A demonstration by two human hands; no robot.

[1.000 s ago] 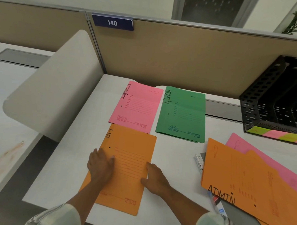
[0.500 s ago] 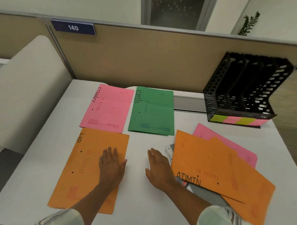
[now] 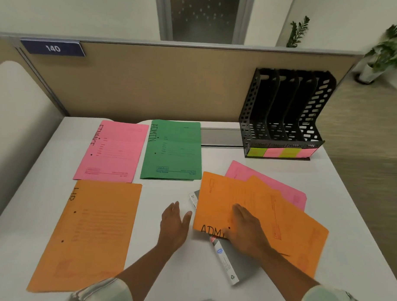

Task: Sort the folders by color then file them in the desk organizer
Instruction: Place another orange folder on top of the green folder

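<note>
On the white desk lie a pink FINANCE folder [image 3: 113, 150], a green ADMIN folder [image 3: 174, 149] beside it, and an orange HR folder [image 3: 93, 232] in front of them. To the right is a loose pile: an orange ADMIN folder [image 3: 218, 196] on top, another orange folder [image 3: 302, 239] and a pink folder [image 3: 270, 182] beneath. My right hand [image 3: 246, 230] rests flat on the orange ADMIN folder. Over the bare desk just left of the pile, my left hand [image 3: 173, 223] is open. The black desk organizer [image 3: 284, 117] stands at the back right with its slots empty.
A grey paper pack [image 3: 234, 262] lies under the pile near the front. A tan partition [image 3: 150, 81] closes the desk's back edge, a white divider [image 3: 14, 121] the left. The desk's right edge drops to the floor, with potted plants [image 3: 385, 55] beyond.
Both hands left the orange HR folder and moved right. The right hand now lies on the orange ADMIN folder, the left beside the pile. The view has swung right.
</note>
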